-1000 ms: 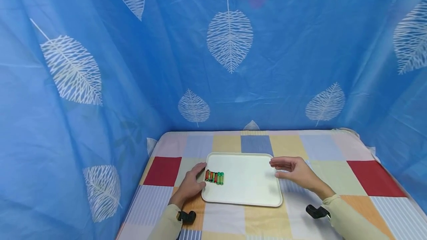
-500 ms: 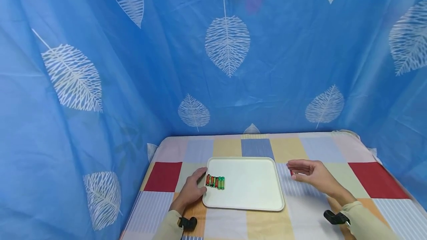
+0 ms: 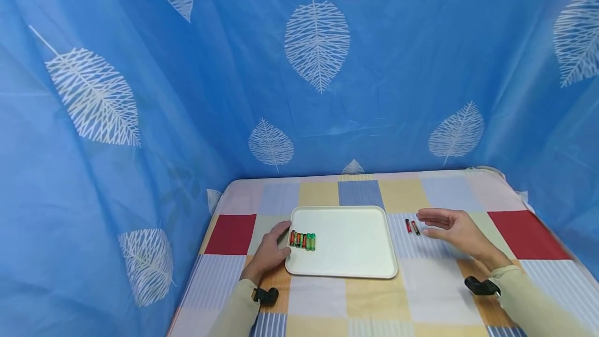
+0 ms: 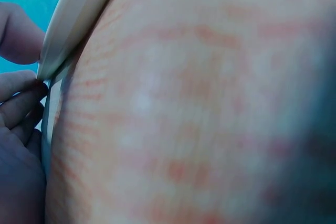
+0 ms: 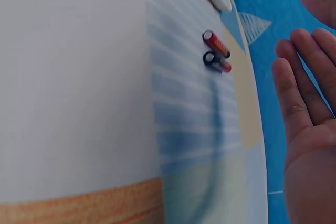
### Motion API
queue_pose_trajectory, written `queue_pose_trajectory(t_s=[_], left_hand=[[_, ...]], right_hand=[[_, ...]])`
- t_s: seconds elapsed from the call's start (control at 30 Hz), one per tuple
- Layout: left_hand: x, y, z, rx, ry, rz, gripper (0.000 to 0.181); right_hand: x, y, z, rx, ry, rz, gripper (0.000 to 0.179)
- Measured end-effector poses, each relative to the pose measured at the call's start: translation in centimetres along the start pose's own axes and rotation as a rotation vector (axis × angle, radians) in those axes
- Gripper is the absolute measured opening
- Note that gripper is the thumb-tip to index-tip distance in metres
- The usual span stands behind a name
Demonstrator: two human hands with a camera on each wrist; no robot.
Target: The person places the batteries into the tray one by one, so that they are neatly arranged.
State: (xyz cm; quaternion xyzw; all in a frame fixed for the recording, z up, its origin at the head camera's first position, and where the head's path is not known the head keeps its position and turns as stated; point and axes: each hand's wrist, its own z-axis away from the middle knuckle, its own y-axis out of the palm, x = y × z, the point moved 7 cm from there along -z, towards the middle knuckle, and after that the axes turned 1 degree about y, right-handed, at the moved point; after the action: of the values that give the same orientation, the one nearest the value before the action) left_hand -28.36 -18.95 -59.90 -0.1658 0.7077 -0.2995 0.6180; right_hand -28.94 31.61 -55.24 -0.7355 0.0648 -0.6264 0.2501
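On the cream tray (image 3: 346, 243), several red and green batteries (image 3: 302, 241) lie side by side near the left rim. My left hand (image 3: 269, 251) rests against that rim; in the left wrist view its thumb (image 4: 21, 34) and fingertips (image 4: 32, 90) meet the tray's edge, spread apart. Right of the tray, two small batteries, one red (image 3: 408, 225) and one dark and red (image 3: 415, 228), lie on the cloth. My right hand (image 3: 456, 230) hovers just right of them, fingers extended and thumb apart. Its palm (image 5: 315, 166) holds nothing in the right wrist view.
A patchwork cloth (image 3: 318, 295) covers the table. Blue sheeting with white leaf prints (image 3: 323, 134) hangs behind the table and along its sides. A black wrist camera (image 3: 482, 286) sits on the right wrist, another (image 3: 267, 296) on the left.
My right hand has moved from the tray's right edge out to the right, and the two batteries on the cloth have come into view beside it. The left hand stays at the rim.
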Motion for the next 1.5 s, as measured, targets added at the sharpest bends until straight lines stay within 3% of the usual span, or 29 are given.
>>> queue_pose_trajectory(t_s=[0.3, 0.47, 0.77, 1.0, 1.23, 1.5], left_hand=[[-0.8, 0.1, -1.2, -0.002, 0.033, 0.021, 0.077], [-0.8, 0.2, -1.8, -0.009, 0.053, 0.031, 0.078], [0.0, -0.4, -0.9, -0.033, 0.041, -0.007, 0.079], [0.1, 0.4, -0.2, -0.008, 0.014, -0.010, 0.079], [0.1, 0.4, 0.2, -0.011, 0.008, -0.007, 0.079], [0.5, 0.0, -0.8, -0.002, 0.002, -0.008, 0.078]], right_hand=[[-0.8, -1.8, -0.7, -0.006, 0.058, 0.094, 0.060], [-0.9, -2.4, -1.4, -0.019, 0.047, 0.133, 0.057], [-2.4, -0.4, -1.6, 0.028, 0.044, 0.074, 0.062], [-3.3, -0.1, -1.3, 0.036, 0.066, 0.045, 0.063], [-3.6, 0.8, -1.7, 0.045, 0.085, 0.085, 0.061], [-3.6, 1.3, -2.7, 0.054, 0.096, 0.114, 0.061]])
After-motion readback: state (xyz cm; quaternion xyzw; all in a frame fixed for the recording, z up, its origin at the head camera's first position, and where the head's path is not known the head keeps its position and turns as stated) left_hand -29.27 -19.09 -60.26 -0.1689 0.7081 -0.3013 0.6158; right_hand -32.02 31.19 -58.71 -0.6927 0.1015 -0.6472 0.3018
